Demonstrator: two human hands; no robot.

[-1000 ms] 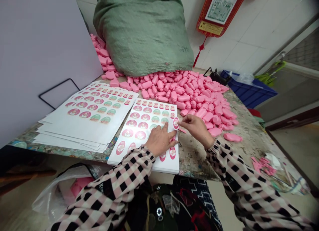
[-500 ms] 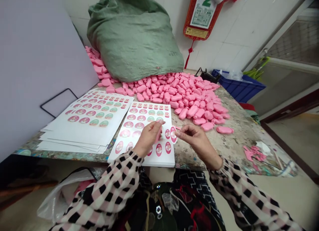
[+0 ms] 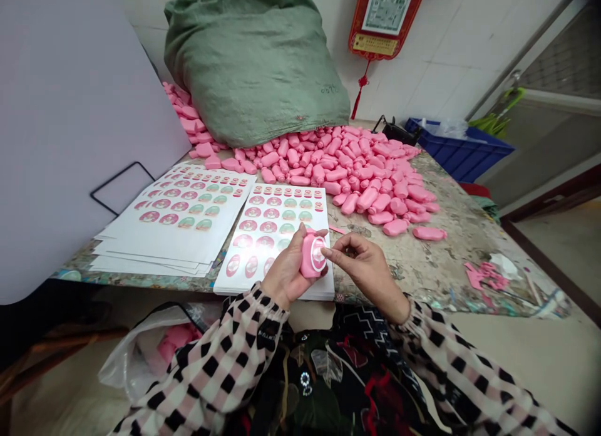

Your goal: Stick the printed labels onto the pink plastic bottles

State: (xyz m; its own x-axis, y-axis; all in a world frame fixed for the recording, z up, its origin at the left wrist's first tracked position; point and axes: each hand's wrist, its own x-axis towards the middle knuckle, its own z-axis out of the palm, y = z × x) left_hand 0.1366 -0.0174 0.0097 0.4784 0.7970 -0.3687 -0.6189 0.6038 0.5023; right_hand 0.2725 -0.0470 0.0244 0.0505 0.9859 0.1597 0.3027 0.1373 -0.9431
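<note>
My left hand (image 3: pixel 287 270) is wrapped round a small pink plastic bottle (image 3: pixel 307 254), its broad side turned to the right. An oval white-edged sticker (image 3: pixel 318 253) lies against that side. My right hand (image 3: pixel 359 260) pinches the sticker's right edge between thumb and forefinger. Beneath my left hand is a stack of sticker sheets (image 3: pixel 248 242) printed with pink and green labels, its lower right part covered by the hand and bottle.
Many pink bottles (image 3: pixel 366 173) are heaped under a green sack (image 3: pixel 263 66). More sticker sheets (image 3: pixel 154 242) lie at left beside a grey panel (image 3: pixel 84 110). A blue crate (image 3: pixel 462 154) stands at the far right. Pink scraps (image 3: pixel 486 275) lie near the table's right edge.
My left hand has turned over, bringing the pink bottle into sight. The sticker, held apart from the bottle before, now lies against its side. My view has shifted slightly.
</note>
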